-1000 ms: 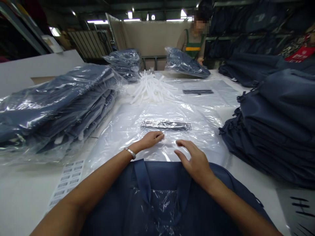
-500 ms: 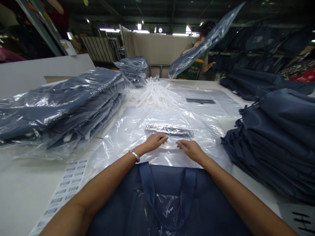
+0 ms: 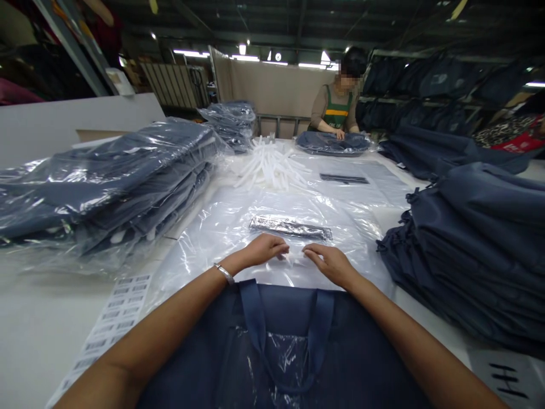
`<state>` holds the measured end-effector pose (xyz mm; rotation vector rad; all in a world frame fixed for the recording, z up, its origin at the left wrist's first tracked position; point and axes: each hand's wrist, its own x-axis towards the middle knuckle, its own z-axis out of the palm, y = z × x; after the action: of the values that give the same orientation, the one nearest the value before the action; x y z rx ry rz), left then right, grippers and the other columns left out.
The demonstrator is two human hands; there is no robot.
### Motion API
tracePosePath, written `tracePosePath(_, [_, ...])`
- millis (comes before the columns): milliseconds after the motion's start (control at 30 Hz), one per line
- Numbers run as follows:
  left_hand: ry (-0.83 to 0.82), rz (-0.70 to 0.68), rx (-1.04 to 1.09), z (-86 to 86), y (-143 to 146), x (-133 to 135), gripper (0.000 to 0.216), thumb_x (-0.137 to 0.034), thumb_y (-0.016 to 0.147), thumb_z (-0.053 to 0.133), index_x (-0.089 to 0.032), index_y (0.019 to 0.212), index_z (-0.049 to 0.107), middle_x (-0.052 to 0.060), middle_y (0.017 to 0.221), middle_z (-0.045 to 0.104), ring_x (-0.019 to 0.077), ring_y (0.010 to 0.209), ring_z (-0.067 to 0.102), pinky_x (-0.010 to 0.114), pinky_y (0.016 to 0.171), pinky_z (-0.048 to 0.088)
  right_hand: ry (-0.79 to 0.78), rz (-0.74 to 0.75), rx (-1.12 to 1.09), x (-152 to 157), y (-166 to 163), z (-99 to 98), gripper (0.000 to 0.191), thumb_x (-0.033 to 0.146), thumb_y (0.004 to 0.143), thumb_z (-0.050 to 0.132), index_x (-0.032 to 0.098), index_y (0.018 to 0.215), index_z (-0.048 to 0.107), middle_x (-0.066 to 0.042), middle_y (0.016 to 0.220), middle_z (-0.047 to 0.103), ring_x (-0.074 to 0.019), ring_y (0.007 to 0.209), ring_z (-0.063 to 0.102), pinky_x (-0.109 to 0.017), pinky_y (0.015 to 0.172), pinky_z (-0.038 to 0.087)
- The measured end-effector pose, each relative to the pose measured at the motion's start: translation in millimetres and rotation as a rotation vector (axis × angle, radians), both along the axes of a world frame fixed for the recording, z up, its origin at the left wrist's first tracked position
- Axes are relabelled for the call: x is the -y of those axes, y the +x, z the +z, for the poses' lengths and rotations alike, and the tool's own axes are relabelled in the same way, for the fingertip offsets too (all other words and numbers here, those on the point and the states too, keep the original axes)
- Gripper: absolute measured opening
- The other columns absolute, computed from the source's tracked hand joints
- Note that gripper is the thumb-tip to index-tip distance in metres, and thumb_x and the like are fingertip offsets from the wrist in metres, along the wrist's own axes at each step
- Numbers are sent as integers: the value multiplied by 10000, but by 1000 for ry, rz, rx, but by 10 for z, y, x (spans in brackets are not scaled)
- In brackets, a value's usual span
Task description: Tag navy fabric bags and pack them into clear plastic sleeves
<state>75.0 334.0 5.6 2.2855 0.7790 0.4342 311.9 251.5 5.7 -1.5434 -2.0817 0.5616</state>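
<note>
at the near side, the navy bag (image 3: pixel 284 312) points its crosswise top edge away, long axis unclear, while just beyond, left hand (image 3: pixel 264 250) and right hand (image 3: pixel 331 264) curl fingertips inward over clear plastic (image 3: pixel 221 224), any grip impossible to tell.

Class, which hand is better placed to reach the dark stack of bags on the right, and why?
Probably the right hand: the stack of bags stands on its side, and the left hand is farther away.

Beige partition (image 3: pixel 279 88), strip lights (image 3: pixel 190 53) (glowing white), co-worker (image 3: pixel 338 97) in green apron (image 3: pixel 338 115)
</note>
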Motion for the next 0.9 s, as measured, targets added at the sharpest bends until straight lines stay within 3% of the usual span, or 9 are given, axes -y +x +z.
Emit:
tracePosePath(67, [31,-4,-28,35,6,18,359,-384,984,441,-179,897,722,30,863,759,141,778,678,209,710,456,73,1,40,6,-116,54,294,481,924,574,238,1049,684,-35,1013,738,-204,923,671,-297,815,471])
tracePosePath(133, [90,19,-68,68,15,37,356,-385,987,432,-185,918,718,39,902,751,158,816,667,227,726,448,86,4,76,-21,-206,83,282,478,927,572,230,976,697,-31,930,739,-195,849,668,-285,763,471])
tracePosePath(233, [201,61,-156,87,-15,67,270,-364,960,493,-206,923,708,52,938,727,197,884,645,264,748,433,69,3,155,-65,-215,58,259,332,975,486,231,917,717,-28,873,745,-189,813,674,-277,740,471])
tracePosePath(300, [261,68,-218,76,-93,94,176,-287,928,539,-231,975,699,56,1002,706,213,945,628,278,770,428,68,1,214,-47,-130,1,249,253,960,479,238,1018,721,-38,956,755,-202,887,687,-286,780,483])
tracePosePath(400, [328,104,-335,40,-309,139,297,-137,880,517,-260,1107,665,63,1089,677,221,1006,611,295,793,438,39,8,278,74,86,-95,305,237,953,470,248,1157,696,-50,1097,743,-218,994,684,-300,832,496])
tracePosePath(533, [360,218,-477,-13,-697,159,376,-55,826,450,-238,1061,680,76,1050,670,226,984,618,310,775,465,-61,-33,327,266,382,-170,332,241,903,513,252,1190,679,-37,1039,747,-206,902,693,-290,762,498])
tracePosePath(667, [357,261,-513,-47,-973,142,325,-135,835,465,-248,1038,692,55,1127,656,219,1038,618,293,788,489,21,-198,173,282,436,-158,224,283,878,514,219,957,714,-37,921,738,-201,846,680,-294,771,484])
tracePosePath(767, [358,345,-489,-45,-1005,146,375,-173,853,444,-250,1148,660,45,1167,655,222,1070,619,304,842,493,138,-356,-67,193,290,-77,260,296,927,422,200,985,657,-24,790,702,-180,729,663,-277,722,478])
tracePosePath(900, [350,473,-491,1,-983,160,383,-188,861,441,-252,1186,634,35,1143,677,220,1019,641,308,826,495,188,-282,-39,103,193,28,267,332,959,417,206,1083,617,-8,749,660,-169,654,613,-270,653,441])
